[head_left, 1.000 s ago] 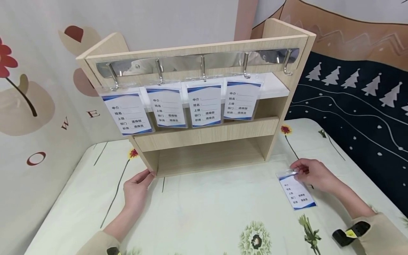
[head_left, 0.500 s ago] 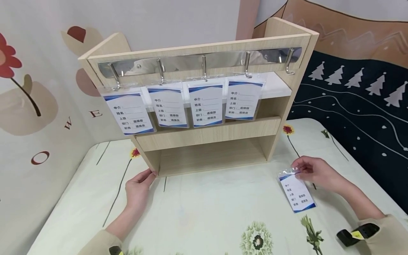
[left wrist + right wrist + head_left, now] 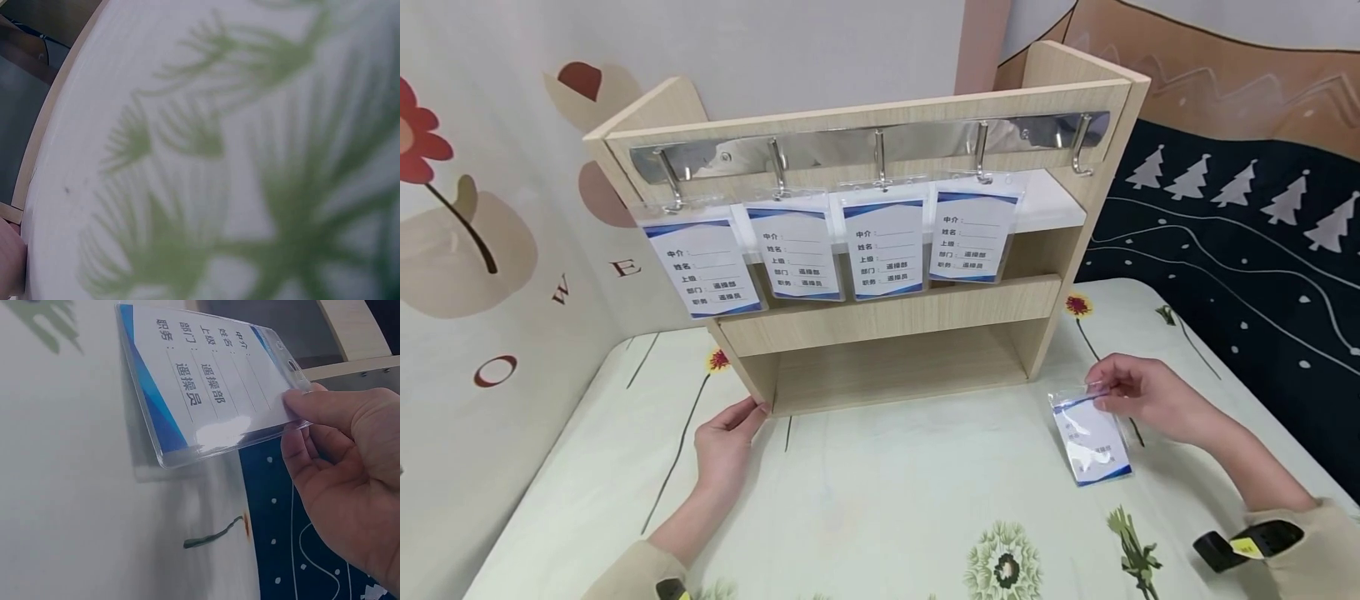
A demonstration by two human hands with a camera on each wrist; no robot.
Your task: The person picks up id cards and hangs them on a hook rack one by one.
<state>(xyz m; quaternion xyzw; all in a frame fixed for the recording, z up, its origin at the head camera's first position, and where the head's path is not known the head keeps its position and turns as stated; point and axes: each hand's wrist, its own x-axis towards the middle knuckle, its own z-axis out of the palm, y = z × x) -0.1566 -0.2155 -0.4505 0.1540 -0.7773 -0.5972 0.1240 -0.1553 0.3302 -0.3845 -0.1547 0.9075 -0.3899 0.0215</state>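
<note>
My right hand [image 3: 1153,398] pinches a clear plastic badge holder [image 3: 1090,442] by its top corner, between thumb and fingers. A white card with blue corners and printed lines sits inside it. In the right wrist view the badge holder [image 3: 206,381] tilts above the cloth, its slotted end by my thumb. At the lower left corner of a wooden shelf [image 3: 887,321], my left hand [image 3: 726,442] grips the side panel's bottom edge. Similar badge holders [image 3: 883,246] hang from several hooks along the shelf's metal strip. The rightmost hook [image 3: 1078,146] carries no badge. Only a sliver of the left hand shows in the left wrist view.
The shelf stands on a pale flowered cloth [image 3: 865,500]. A printed curtain [image 3: 512,167] lies behind and left, and a dark tree-patterned one [image 3: 1232,250] borders the right side. A white strip [image 3: 1045,200] lies behind the hanging badges.
My right hand has raised the badge holder slightly off the cloth and tilted it, its lower end shifting left. The left hand stays at the shelf corner. The head view has shifted slightly.
</note>
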